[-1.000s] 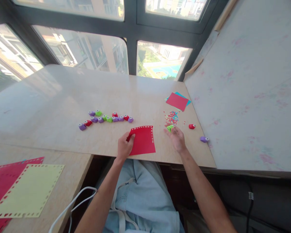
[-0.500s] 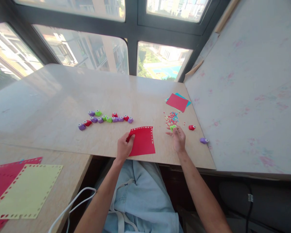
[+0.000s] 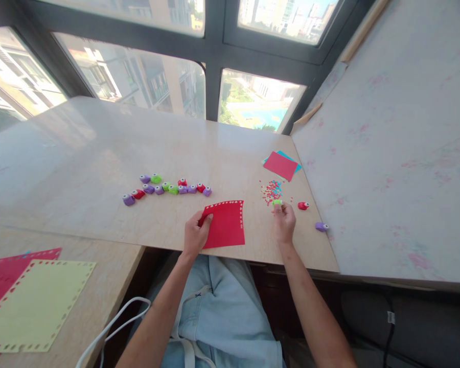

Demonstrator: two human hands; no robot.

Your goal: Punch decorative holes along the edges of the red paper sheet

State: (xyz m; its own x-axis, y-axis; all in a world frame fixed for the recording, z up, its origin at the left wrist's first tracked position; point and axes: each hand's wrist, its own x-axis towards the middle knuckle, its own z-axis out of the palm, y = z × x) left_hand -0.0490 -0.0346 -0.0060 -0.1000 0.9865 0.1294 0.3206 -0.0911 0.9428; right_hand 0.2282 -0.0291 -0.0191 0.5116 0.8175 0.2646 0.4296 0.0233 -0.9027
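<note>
The red sheet [image 3: 225,228] is smooth paper. The green punch [image 3: 277,202] on the right looks like plastic. The worktop [image 3: 80,158] is smooth, shiny at far left. The blue clothes [image 3: 232,306] are dull cloth.

Eight purple punches [image 3: 128,200], four red punches [image 3: 303,206] and four green punches [image 3: 156,179] make sixteen in all, alongside one hand-held red sheet [image 3: 226,227], one yellow sheet [image 3: 40,306], one stack of cards [image 3: 281,166] and one scatter of paper bits [image 3: 272,191] too many to count.
</note>
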